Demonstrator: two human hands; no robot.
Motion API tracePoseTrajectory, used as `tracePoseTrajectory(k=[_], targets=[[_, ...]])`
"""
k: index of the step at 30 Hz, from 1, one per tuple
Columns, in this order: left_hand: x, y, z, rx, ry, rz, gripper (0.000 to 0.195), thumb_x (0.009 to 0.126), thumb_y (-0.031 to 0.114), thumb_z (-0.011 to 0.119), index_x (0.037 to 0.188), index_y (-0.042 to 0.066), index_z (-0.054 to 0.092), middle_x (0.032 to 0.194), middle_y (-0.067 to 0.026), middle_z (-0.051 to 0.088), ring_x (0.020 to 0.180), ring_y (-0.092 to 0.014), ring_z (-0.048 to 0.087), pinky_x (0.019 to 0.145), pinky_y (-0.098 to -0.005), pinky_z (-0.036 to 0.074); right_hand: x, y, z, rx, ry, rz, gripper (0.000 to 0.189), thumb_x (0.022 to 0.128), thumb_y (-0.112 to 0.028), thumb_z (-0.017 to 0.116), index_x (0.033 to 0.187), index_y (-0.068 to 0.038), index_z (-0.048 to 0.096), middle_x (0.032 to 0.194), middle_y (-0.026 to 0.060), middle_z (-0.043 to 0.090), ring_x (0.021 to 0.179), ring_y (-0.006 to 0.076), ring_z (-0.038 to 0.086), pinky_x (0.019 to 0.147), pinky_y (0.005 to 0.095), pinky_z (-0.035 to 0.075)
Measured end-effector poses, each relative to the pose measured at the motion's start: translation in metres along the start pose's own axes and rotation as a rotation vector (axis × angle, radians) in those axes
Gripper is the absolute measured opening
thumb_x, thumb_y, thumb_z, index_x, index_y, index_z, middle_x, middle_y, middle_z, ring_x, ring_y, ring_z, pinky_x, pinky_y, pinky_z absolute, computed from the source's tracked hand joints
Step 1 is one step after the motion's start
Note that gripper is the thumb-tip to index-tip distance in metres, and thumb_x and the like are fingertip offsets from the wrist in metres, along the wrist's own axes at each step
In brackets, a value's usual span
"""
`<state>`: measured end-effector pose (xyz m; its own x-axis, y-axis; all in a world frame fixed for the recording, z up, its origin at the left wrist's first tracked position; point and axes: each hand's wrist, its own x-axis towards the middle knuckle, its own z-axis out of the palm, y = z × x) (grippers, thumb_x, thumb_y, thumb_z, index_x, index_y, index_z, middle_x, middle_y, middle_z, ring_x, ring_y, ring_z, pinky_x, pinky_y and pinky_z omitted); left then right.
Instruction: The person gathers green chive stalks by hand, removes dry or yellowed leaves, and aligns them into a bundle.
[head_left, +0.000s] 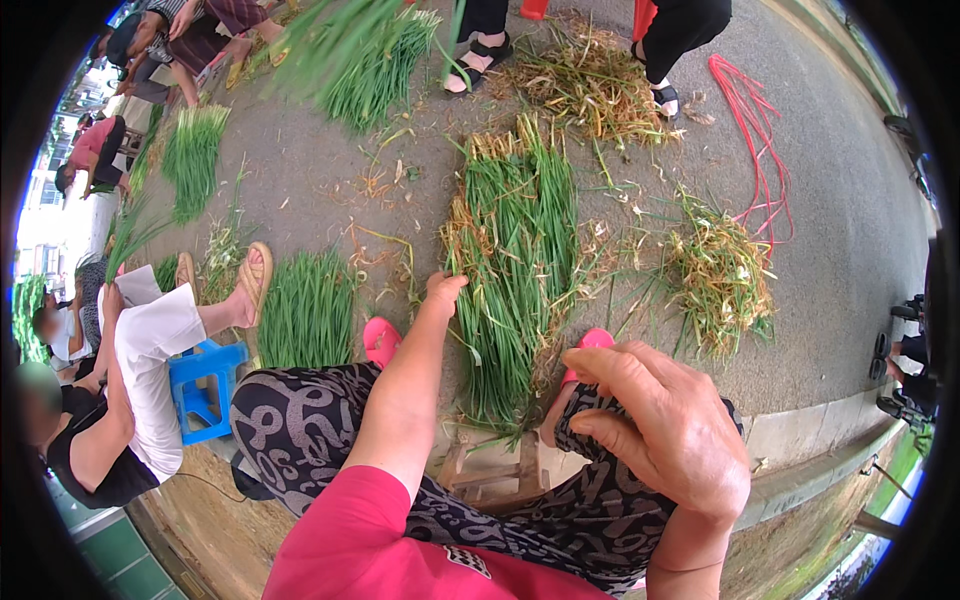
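Note:
A large pile of long green stalks, apparently chives (517, 247), lies on the pavement in front of me, with dry yellow leaves tangled along its top and left side. My left hand (445, 289) reaches down to the pile's left edge. Its thumb rests against the stalks, while the other fingers are mostly hidden, so its grip is unclear. My right hand (664, 424) is raised above my right knee, palm down. Its fingers are curved and spread from the thumb, with nothing visible between them. A smaller heap of yellowed trimmings (721, 281) lies to the right of the pile.
Neat chive bundles (309, 311) lie leftward. Another trimmings heap (600, 82) sits between a person's feet ahead. Pink twine (757, 142) lies at right. A seated person (142, 337) holds stalks beside a blue plastic stool (201, 390). A low wooden stool (491, 469) shows between my legs.

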<state>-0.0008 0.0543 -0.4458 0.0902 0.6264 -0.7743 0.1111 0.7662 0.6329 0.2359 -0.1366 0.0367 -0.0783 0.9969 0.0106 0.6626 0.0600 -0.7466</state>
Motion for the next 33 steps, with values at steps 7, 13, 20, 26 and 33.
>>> tracePoseTrajectory(k=[7,13,20,26,33], targets=[[-0.032,0.005,-0.014,-0.219,0.047,0.008,0.022,0.073,0.003,0.064,0.093,0.000,0.055,0.082,-0.0087,0.058,0.070,-0.021,0.056,0.063,-0.0377,0.049,-0.001,-0.001,0.002,0.019,-0.009,0.006,0.036,0.077,-0.016,0.068,0.108,-0.004,0.055,0.084,0.0126,0.058,0.073,0.0326,0.060,0.061,0.0397,0.049],[-0.055,0.009,-0.033,-0.336,-0.094,0.006,0.036,0.074,0.006,0.066,0.108,0.004,0.055,0.094,-0.0092,0.061,0.090,-0.023,0.058,0.077,-0.0404,0.050,0.001,-0.004,0.006,0.068,-0.016,0.022,0.032,0.080,-0.016,0.066,0.107,-0.004,0.054,0.086,0.0149,0.059,0.075,0.0352,0.060,0.062,0.0422,0.048],[-0.064,0.004,-0.019,-0.172,-0.045,0.059,0.047,0.078,0.017,0.071,0.118,0.001,0.052,0.112,-0.0133,0.060,0.099,-0.027,0.059,0.084,-0.0448,0.049,0.002,0.000,0.017,0.065,0.003,-0.038,0.030,0.081,-0.016,0.064,0.105,-0.003,0.054,0.088,0.0172,0.060,0.078,0.0371,0.060,0.065,0.0428,0.049],[-0.048,-0.014,-0.035,-0.298,-0.005,0.061,0.030,0.078,0.017,0.063,0.103,0.002,0.056,0.091,-0.0115,0.062,0.078,-0.024,0.063,0.067,-0.0428,0.054,0.005,-0.004,0.020,0.074,0.015,-0.073,0.027,0.081,-0.015,0.064,0.103,-0.001,0.056,0.089,0.0186,0.061,0.080,0.0374,0.061,0.068,0.0426,0.049],[-0.117,0.020,-0.002,-0.139,-0.139,0.134,0.044,0.073,0.015,0.073,0.112,0.002,0.055,0.104,-0.0116,0.060,0.095,-0.024,0.057,0.083,-0.0399,0.045,0.009,-0.007,0.025,0.057,-0.017,-0.024,0.028,0.081,-0.015,0.064,0.103,-0.001,0.056,0.087,0.0186,0.063,0.082,0.0354,0.062,0.069,0.0407,0.049]])
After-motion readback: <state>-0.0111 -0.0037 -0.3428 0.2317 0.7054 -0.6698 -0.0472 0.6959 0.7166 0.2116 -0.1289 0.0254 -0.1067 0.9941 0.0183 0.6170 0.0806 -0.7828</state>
